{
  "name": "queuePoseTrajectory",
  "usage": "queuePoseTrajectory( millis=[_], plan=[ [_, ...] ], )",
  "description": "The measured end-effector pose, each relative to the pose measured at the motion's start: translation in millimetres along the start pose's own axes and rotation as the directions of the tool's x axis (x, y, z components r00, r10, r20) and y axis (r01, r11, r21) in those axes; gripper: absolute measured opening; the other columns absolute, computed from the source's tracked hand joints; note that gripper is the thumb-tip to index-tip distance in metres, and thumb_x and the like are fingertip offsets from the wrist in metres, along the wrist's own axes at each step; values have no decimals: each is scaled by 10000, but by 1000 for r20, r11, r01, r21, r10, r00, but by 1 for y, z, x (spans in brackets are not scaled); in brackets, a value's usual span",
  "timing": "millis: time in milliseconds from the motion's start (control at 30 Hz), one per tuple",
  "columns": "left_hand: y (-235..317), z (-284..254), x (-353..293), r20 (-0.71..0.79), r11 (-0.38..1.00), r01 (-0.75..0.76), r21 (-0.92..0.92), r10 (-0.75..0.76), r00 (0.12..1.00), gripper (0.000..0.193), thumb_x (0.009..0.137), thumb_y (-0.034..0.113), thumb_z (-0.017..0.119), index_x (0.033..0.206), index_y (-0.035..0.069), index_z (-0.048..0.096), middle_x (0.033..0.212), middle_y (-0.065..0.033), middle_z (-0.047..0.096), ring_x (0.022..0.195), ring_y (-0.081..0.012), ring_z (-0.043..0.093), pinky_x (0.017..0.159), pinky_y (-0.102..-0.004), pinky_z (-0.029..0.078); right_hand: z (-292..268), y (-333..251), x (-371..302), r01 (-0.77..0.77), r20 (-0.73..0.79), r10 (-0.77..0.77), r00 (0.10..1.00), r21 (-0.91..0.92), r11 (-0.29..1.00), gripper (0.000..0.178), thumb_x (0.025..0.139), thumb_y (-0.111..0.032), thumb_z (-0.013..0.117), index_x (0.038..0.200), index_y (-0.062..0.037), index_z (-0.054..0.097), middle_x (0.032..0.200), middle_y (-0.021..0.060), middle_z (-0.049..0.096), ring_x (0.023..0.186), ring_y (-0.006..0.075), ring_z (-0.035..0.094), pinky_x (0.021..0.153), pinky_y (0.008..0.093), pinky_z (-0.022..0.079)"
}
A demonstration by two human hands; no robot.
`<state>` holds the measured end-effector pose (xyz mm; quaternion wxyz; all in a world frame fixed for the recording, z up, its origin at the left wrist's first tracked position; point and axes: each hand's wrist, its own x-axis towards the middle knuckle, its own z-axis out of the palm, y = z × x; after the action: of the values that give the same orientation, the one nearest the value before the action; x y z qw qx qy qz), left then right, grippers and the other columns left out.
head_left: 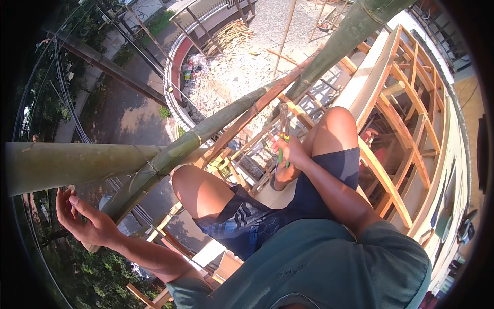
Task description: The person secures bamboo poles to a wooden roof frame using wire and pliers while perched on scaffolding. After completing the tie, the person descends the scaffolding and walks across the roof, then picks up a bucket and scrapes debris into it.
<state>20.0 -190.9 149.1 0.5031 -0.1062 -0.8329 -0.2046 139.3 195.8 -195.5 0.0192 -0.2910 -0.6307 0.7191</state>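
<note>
In my right hand (291, 153) is a pair of pincers (284, 122) with green and yellow handles, its metal jaws pointing up and away from me between my knees. My left hand (88, 221) is raised at the far left with fingers half curled and thumb apart. Its fingertips are at the underside of a thick horizontal bamboo pole (77, 164); whether they touch it is unclear. Nothing shows plainly in that hand. A second bamboo pole (206, 130) slants across the horizontal one, and wire ties (152, 166) go round the crossing.
I sit high up among timber framing. A wooden beam (242, 121) runs beside the slanting pole. Another thick bamboo pole (339, 49) rises at upper right. Curved wooden ribs (406, 129) stand to my right. Far below lie rubble (226, 77) and a road (121, 129); cables (64, 87) hang at left.
</note>
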Motion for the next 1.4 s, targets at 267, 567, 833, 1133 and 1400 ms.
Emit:
queuePoseTrajectory(
  millis=[267,567,833,1133,1400],
  plan=[
    [-18,-15,-2,-170,989,19,-150,-44,984,287,1017,209,482,1012,-51,603,797,-92,592,685,-147,561,594,-262,463,35,-29,3,-65,214,88,973,-115,991,228,1008,-158,503,1026,44,608,827,81,642,759,137,606,719,287,507],
    [0,-71,38,-40,897,-128,423,160,986,276,1004,232,499,1078,8,642,1062,-81,594,936,-196,574,785,-327,467,-8,-53,7,193,72,-184,980,-159,968,237,1001,-203,539,1062,13,613,880,65,676,811,118,620,770,283,493],
    [-59,-61,-90,116,165,349,-923,-745,657,947,721,786,580,1361,113,389,1250,-151,508,1205,-327,515,1062,-597,382,4,-44,3,84,132,-79,988,-39,996,276,1014,-235,515,1018,21,616,808,55,649,712,105,590,689,262,487],
    [-65,10,-85,251,-281,132,-951,-445,860,1021,497,853,669,1156,77,590,945,-81,646,950,-262,633,1005,-529,446,3,-29,1,146,243,-87,966,-237,960,246,997,-179,536,1043,46,627,795,63,668,683,99,585,663,259,489],
    [-69,8,-81,219,-188,138,-972,-534,816,947,581,931,503,975,76,611,825,-59,609,788,-231,624,802,-425,510,6,-22,2,180,298,-74,952,-344,922,248,982,-183,560,1042,49,624,781,58,662,660,98,580,623,265,480]
  ],
)
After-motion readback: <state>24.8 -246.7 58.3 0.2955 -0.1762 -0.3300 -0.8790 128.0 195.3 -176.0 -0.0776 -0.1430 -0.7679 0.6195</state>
